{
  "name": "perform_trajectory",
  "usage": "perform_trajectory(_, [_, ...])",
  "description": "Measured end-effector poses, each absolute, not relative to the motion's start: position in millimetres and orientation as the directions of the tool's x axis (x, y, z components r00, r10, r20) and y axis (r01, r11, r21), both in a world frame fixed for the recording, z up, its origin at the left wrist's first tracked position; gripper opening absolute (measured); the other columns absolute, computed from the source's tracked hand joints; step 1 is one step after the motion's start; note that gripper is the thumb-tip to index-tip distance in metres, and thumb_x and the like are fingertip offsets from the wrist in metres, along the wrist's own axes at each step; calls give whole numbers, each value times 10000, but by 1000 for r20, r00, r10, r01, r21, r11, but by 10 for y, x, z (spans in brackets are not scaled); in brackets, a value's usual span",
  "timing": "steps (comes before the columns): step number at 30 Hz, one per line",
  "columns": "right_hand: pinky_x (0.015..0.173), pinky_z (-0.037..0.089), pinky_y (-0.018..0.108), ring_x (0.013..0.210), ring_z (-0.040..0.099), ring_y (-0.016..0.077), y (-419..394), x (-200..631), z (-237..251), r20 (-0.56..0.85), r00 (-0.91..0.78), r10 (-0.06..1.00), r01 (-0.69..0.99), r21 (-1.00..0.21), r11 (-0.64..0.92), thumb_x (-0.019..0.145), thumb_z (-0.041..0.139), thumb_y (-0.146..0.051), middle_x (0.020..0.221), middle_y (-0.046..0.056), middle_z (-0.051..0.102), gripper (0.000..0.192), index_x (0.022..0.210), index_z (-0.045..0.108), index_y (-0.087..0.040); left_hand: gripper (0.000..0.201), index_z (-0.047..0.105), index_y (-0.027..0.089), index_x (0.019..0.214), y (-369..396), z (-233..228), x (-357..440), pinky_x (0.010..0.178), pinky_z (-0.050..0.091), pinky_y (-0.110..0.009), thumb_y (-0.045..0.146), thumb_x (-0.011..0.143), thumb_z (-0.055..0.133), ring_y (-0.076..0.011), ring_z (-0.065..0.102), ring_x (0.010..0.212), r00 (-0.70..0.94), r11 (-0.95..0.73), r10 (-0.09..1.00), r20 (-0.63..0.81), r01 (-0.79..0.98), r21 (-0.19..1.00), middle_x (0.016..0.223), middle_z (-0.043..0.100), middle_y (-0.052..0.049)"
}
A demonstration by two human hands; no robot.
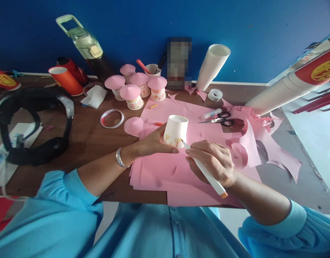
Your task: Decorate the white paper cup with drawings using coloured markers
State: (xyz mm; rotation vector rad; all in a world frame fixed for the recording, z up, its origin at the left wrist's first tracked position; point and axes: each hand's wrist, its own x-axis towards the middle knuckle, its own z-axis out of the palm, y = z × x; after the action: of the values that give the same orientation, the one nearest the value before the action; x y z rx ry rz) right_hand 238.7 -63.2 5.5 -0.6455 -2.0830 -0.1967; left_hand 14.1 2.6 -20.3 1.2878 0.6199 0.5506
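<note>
Paper cup (175, 130) stands upside down on the pink paper sheets (159, 172), its wide mouth down and its long axis upright, with the left hand (154, 141) curled around its near side. Just right of the cup, the right hand (212, 161) grips a white marker (205, 170) whose tip touches the cup's lower wall; the marker slants from that tip back toward the person. Behind the cup stand 5 pink-capped cups (139, 87), and scissors (224, 120) lie to its right.

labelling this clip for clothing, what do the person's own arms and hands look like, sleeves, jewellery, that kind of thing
Both arms wear loose light blue fabric sleeves pushed up, gathered into cuffs near the elbows, matching a buttoned light blue shirt. The left hand has a silver metal bracelet at the wrist. The right hand shows no jewellery. No gloves.
</note>
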Motion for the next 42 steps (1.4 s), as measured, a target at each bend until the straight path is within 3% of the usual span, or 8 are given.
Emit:
perform_trajectory(9, [697, 667, 318, 857, 783, 216, -602, 2443, 15, 803, -378, 461, 610, -158, 777, 969, 669, -137, 1000, 75, 775, 362, 1320, 616, -209, 706, 590, 248, 1344, 13, -225, 155, 1056, 525, -446, 412, 751, 937, -313, 615, 1316, 645, 217, 760, -77, -141, 966, 1393, 650, -116])
perform_trajectory(15, [761, 689, 311, 945, 805, 221, -591, 2438, -15, 793, -419, 442, 565, -153, 811, 965, 691, -111, 1061, 119, 783, 323, 1278, 635, -168, 546, 637, 214, 1282, 22, -162, 143, 1074, 511, -441, 414, 834, 875, -272, 651, 1228, 718, 226, 694, -49, -153, 962, 1270, 702, -101])
perform_trajectory(21, [842, 704, 359, 1074, 799, 254, -594, 2429, -37, 776, -472, 418, 474, -176, 863, 958, 696, -97, 1037, 103, 782, 364, 1310, 630, -160, 616, 608, 219, 1229, 19, -190, 140, 882, 535, -367, 387, 741, 944, -211, 650, 1008, 686, 215, 720, -104, -78, 973, 1096, 685, -49])
perform_trajectory(29, [658, 658, 289, 756, 758, 175, -590, 2409, 7, 796, -451, 403, 483, -162, 860, 981, 666, -136, 883, 54, 748, 192, 1167, 640, -172, 498, 663, 203, 1163, 18, -153, 138, 943, 547, -402, 394, 777, 912, -234, 669, 1047, 712, 226, 696, -90, -99, 969, 1096, 705, -68])
perform_trajectory(42, [606, 627, 288, 715, 736, 175, -614, 2376, -6, 789, -488, 374, 485, -112, 868, 951, 685, -87, 843, 72, 743, 186, 1117, 618, -137, 557, 648, 200, 1211, 15, -148, 153, 929, 540, -402, 396, 763, 914, -243, 668, 1071, 730, 236, 672, -128, -47, 971, 1149, 699, -82])
